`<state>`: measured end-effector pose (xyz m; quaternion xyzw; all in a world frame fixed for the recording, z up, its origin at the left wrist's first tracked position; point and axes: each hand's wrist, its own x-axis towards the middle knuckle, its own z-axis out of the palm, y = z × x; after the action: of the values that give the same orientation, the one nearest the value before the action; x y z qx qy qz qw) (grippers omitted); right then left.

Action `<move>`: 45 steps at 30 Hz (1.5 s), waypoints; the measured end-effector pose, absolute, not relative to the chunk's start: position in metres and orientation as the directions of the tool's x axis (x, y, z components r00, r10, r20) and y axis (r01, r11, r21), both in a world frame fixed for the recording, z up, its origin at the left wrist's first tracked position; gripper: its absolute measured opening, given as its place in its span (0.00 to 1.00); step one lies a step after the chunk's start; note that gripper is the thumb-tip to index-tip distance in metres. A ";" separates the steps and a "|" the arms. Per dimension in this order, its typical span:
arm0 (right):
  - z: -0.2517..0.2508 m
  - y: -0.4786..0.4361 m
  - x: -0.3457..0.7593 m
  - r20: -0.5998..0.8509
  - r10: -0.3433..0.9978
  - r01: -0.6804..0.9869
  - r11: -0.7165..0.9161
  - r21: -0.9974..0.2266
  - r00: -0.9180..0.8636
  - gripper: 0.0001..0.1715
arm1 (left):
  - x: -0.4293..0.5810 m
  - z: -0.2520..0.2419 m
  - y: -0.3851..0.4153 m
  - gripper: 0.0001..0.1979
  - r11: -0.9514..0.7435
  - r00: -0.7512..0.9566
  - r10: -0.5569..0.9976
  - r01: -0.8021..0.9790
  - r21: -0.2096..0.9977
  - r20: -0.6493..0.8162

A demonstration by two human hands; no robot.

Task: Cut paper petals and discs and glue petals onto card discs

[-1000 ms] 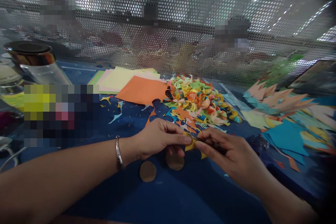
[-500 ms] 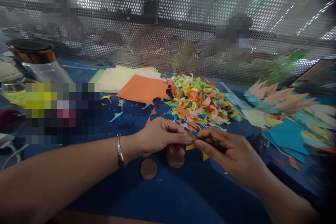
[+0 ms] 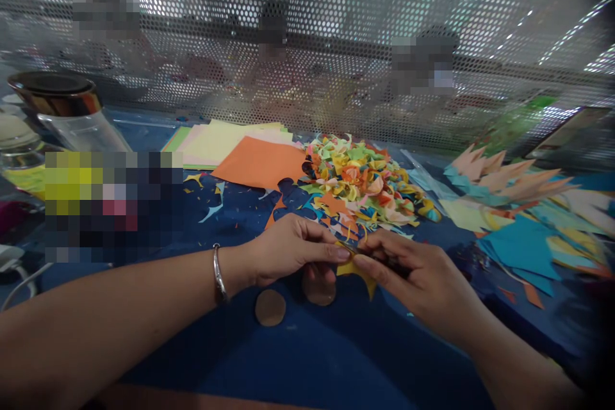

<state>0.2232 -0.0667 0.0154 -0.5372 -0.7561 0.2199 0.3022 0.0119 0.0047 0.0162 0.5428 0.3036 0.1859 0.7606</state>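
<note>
Left hand, thumb and fingers pinched on yellow paper, thin, matte, curved-edged, between hands above smooth blue tabletop. Right hand, fingers closed round slim pointed tool, tip at paper. Beyond: crinkled heap of multicoloured paper cuttings, flat orange sheet. Nearer: round brown disc.

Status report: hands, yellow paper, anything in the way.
Left hand pinching yellow paper. Right hand gripping dark tool at its edge. Paper scraps heaped beyond; two brown discs near left hand, neither visibly obstructing.
</note>
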 end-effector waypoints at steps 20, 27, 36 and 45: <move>0.010 -0.067 0.226 0.231 0.952 0.694 0.304 -0.653 -0.199 0.15 | 0.007 0.024 0.013 0.12 0.203 0.729 0.637 0.153 0.967 -0.249; 0.008 -0.061 0.229 0.235 0.956 0.756 0.285 -0.589 -0.177 0.18 | -0.006 0.047 0.038 0.16 -0.001 0.375 0.926 0.084 0.996 -0.031; 0.003 -0.057 0.229 0.131 0.947 0.807 0.319 -0.498 -0.294 0.16 | -0.024 0.011 0.070 0.15 -0.384 0.333 0.906 0.380 0.842 0.263; 0.001 -0.057 0.229 0.017 0.936 0.855 0.328 -0.402 -0.351 0.18 | -0.014 0.017 0.046 0.09 -0.733 0.717 0.673 0.615 0.290 0.182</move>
<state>0.2292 -0.0569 0.0005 -0.5560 -0.8053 0.1642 0.1237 -0.0138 0.0461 0.0174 0.9206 0.3496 0.1386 0.1051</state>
